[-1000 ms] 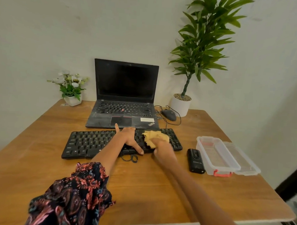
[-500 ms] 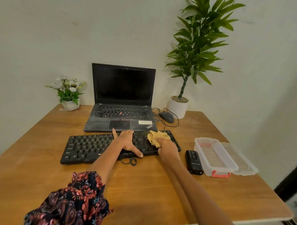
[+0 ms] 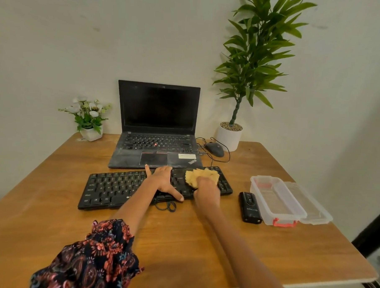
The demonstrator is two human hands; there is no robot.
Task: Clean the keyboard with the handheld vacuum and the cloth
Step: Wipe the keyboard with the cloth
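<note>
Right hand (image 3: pixel 206 191) grips the yellow cloth (image 3: pixel 201 176) on the keyboard (image 3: pixel 117 188); left hand (image 3: pixel 163 179) lies flat, bracing it (best wiped lightly along rows).

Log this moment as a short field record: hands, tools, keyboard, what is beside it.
left hand: flat on the keyboard, fingers spread
right hand: grips the yellow cloth on the keyboard's right end
handheld vacuum: lying on the table, right of the keyboard, untouched
clear box: open, right of the vacuum
laptop: open behind the keyboard, screen dark
</note>
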